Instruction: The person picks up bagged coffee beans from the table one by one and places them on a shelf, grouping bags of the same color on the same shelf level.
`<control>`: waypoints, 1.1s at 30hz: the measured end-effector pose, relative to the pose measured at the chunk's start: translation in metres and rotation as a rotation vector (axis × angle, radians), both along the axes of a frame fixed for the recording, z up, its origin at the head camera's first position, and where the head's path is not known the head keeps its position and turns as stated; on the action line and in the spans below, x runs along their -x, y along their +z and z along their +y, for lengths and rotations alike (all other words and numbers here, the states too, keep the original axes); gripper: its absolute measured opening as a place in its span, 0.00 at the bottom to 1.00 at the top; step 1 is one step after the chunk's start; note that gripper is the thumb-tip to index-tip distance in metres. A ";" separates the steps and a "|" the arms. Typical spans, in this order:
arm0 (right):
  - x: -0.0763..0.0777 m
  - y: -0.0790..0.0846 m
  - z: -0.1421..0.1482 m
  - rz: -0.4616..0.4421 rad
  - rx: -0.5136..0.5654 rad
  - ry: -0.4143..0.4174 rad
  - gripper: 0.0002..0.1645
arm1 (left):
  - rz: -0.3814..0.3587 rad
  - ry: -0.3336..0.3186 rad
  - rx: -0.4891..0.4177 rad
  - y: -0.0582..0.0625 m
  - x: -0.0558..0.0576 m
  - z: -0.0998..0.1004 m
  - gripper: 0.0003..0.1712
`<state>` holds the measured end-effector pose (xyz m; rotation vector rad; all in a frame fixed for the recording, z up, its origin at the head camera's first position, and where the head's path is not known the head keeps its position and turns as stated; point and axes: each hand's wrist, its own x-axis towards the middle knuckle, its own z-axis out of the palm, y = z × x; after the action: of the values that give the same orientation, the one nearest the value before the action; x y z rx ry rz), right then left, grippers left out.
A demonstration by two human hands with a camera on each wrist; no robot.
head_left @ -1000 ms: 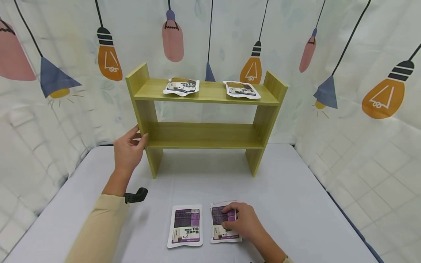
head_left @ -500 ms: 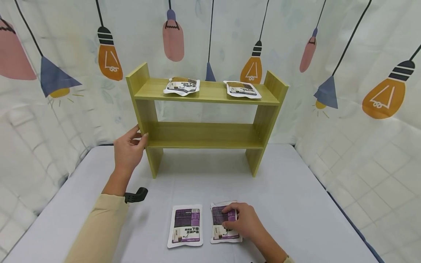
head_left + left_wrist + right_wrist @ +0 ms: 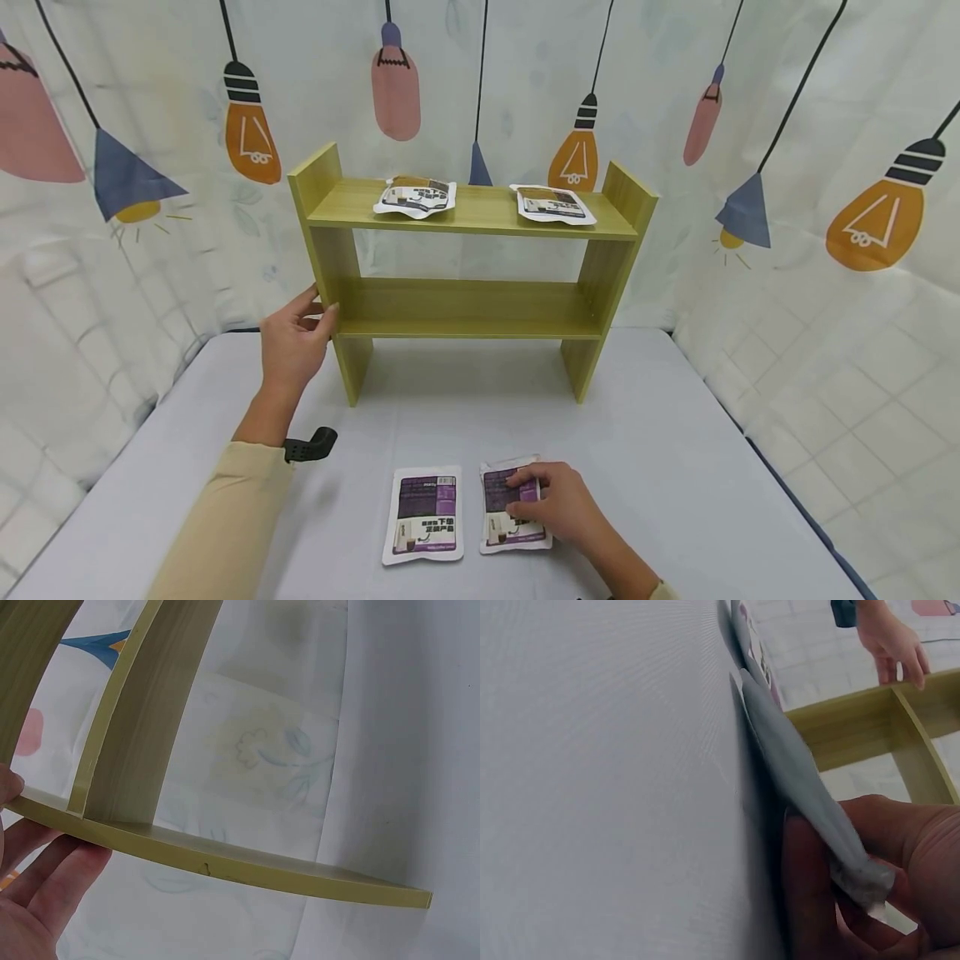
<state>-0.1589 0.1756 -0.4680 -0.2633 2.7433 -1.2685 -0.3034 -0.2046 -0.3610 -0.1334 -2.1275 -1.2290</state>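
Note:
My left hand [image 3: 294, 343] grips the left side panel of a small two-tier wooden shelf [image 3: 465, 308], level with its lower board. In the left wrist view its fingers [image 3: 71, 877] lie along the outer side of the panel. My right hand [image 3: 564, 505] pinches the right edge of a purple-and-white pouch [image 3: 497, 493] at the front of the table. The right wrist view shows the thumb above that pouch [image 3: 799, 776] and fingers tucked under its edge. A matching pouch [image 3: 426, 510] lies flat just to the left.
On the shelf's top board lie two white pouches with brown-and-dark print, a left pouch [image 3: 415, 198] and a right pouch [image 3: 553, 206]. A white cloth covers the table [image 3: 675, 467]. Behind and at both sides hangs a curtain [image 3: 315, 75] printed with lamps.

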 end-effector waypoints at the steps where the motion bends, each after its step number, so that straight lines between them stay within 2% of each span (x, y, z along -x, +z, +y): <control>1: 0.000 0.000 0.000 -0.007 0.008 -0.002 0.15 | -0.002 0.002 0.002 0.000 0.000 0.000 0.26; 8: -0.001 -0.001 0.001 -0.050 0.075 0.002 0.15 | -0.009 0.005 0.009 0.000 -0.001 0.001 0.26; 14: -0.001 -0.004 0.004 -0.079 0.121 0.016 0.21 | -0.022 0.016 0.013 -0.001 0.000 0.000 0.26; 22: 0.000 -0.003 0.006 -0.106 0.183 0.018 0.24 | -0.001 0.017 0.020 0.000 0.002 -0.001 0.26; 33: 0.007 -0.006 0.007 -0.111 0.196 0.007 0.26 | -0.010 0.016 0.026 -0.001 0.001 0.000 0.26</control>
<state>-0.1658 0.1822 -0.4736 -0.2115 2.5267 -1.5044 -0.3049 -0.2050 -0.3620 -0.1219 -2.1499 -1.1952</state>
